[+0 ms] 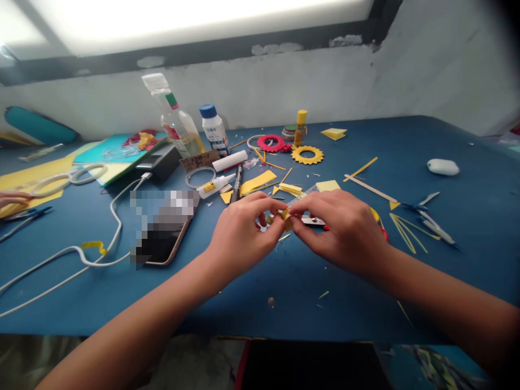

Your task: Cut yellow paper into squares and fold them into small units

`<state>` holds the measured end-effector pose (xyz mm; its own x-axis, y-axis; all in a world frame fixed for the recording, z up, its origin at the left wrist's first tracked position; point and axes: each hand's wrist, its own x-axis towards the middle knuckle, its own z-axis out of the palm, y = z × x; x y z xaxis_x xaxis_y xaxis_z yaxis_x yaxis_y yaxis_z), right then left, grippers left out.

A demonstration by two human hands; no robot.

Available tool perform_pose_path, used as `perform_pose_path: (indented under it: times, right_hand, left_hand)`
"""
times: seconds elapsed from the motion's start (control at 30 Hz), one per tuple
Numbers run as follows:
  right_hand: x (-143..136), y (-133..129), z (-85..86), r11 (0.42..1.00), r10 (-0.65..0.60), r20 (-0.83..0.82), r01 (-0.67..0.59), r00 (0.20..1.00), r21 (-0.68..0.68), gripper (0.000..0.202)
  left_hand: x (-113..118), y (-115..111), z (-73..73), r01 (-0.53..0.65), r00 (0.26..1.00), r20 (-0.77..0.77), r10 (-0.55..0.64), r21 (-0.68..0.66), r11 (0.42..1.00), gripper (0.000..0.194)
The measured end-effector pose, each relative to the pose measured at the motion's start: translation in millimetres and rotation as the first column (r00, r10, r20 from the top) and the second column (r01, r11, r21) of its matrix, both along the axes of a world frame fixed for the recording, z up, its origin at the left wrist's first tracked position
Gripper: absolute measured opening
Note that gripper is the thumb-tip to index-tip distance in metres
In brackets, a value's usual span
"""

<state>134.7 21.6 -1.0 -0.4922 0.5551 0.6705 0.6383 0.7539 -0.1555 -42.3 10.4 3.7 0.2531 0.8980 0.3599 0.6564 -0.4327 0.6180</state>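
Between the fingertips of both hands is a small piece of yellow paper [286, 218]. My left hand [247, 225] pinches its left side, and my right hand [339, 219] pinches its right side. The fingers hide much of the paper. Beneath my right hand lie scissors with red and yellow handles [376, 216], mostly covered. Just beyond the hands are folded yellow paper strips [290, 188], a yellow paper sheet [258, 183], a black marker [237, 184] and a white glue bottle [215, 186].
Left of my hands lies a phone [162, 238] with a white cable [117, 216]. At the back stand a clear bottle [182, 130], a blue-capped bottle [214, 130] and a glue stick [299, 129]. A craft knife [439, 227] lies right. Another person's hand [14, 199] is far left.
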Motion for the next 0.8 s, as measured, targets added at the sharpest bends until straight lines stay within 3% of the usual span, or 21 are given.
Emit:
perform_pose_path:
  times: [0.27, 0.8]
  right_hand:
    - [0.9, -0.1, 0.5, 0.996, -0.084, 0.056, 0.083, 0.995, 0.022, 0.012]
    - [-0.6, 2.6, -1.0, 0.986, -0.161, 0.149, 0.152, 0.976, 0.073, 0.02]
  left_hand:
    - [1.9, -2.2, -1.9, 0.023, 0.999, -0.035, -0.019, 0.099, 0.995, 0.015]
    - [7.8, -4.7, -4.1, 0.04, 0.999, 0.021, -0.041, 0.049, 0.998, 0.014]
